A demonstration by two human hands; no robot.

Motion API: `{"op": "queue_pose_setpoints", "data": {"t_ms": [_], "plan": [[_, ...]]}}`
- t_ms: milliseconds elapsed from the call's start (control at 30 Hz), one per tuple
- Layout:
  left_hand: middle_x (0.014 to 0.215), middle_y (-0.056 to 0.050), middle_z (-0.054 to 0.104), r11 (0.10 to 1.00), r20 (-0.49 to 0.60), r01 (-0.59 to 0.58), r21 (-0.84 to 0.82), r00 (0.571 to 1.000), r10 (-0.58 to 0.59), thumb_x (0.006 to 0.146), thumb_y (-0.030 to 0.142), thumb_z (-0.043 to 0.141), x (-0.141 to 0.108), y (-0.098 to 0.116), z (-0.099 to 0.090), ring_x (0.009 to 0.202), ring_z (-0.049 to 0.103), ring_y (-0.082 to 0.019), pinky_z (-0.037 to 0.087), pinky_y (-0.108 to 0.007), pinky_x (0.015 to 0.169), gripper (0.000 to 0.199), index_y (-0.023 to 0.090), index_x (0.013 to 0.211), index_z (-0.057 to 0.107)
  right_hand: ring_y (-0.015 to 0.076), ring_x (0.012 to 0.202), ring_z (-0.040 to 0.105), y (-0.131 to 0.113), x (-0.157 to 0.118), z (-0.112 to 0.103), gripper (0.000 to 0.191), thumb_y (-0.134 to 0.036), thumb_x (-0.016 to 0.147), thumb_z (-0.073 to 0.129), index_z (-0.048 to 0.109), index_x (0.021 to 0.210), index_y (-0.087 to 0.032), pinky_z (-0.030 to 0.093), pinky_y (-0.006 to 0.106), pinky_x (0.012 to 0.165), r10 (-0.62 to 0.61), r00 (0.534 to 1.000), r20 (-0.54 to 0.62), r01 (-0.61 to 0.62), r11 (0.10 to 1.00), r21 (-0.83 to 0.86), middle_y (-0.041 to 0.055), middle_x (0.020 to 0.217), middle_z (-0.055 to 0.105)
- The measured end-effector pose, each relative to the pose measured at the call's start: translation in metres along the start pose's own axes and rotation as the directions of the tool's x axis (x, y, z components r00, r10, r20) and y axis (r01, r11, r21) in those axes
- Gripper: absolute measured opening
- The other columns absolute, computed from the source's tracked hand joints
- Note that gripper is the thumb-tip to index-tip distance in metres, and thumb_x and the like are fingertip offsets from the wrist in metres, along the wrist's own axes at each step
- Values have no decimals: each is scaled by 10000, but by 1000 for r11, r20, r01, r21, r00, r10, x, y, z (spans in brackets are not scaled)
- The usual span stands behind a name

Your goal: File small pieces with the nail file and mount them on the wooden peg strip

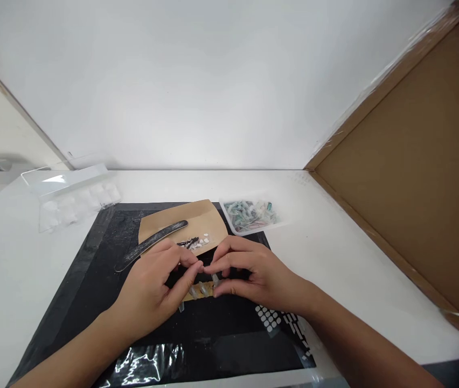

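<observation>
My left hand (154,285) is closed, its thumb and index fingertips pinched together over the black mat. What they hold, if anything, is too small to make out. My right hand (251,269) meets it, with its index fingertip close to the left fingertips. A clear nail tip (215,279) stands between the right thumb and fingers. Just below the hands lies a yellowish strip (209,289) bearing several clear nail tips (203,289). Another clear tip (181,306) sits at the strip's left end. The fingers partly hide the strip.
Behind the hands, a black nail file (152,244) rests across brown paper (173,218) holding small white and dark bits (197,242). A tub (237,233) of nail tips stands right; a clear compartment case (80,202) left. White adhesive tabs (269,318) lie near my right forearm. Cardboard (407,178) borders the right.
</observation>
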State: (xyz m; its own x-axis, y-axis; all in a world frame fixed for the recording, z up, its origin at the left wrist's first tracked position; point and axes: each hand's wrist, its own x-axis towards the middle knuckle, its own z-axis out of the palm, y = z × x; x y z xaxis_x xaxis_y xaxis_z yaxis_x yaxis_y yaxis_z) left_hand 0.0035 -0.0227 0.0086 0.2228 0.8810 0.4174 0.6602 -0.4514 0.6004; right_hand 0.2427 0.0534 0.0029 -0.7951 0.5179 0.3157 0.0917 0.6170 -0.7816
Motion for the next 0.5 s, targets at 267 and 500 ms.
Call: {"op": "queue_pose_setpoints", "data": {"t_ms": [267, 500], "plan": [[957, -58, 705, 996, 36, -34, 81, 999, 31, 1032, 136, 497, -4, -7, -5, 961, 613, -210, 506, -316, 825, 167, 203, 1034, 650, 156, 935, 651, 7, -13, 1, 338, -323, 796, 895, 796, 1114, -264, 578, 276, 813, 70, 997, 32, -69, 996, -55, 29, 1024, 647], [1037, -63, 703, 993, 157, -114, 26, 982, 108, 1013, 56, 437, -8, -13, 1, 1017, 581, -222, 535, -334, 833, 373, 209, 1332, 557, 158, 947, 639, 10, -16, 9, 337, -321, 789, 899, 795, 1101, -247, 559, 299, 852, 43, 999, -32, -45, 997, -61, 27, 1011, 647]]}}
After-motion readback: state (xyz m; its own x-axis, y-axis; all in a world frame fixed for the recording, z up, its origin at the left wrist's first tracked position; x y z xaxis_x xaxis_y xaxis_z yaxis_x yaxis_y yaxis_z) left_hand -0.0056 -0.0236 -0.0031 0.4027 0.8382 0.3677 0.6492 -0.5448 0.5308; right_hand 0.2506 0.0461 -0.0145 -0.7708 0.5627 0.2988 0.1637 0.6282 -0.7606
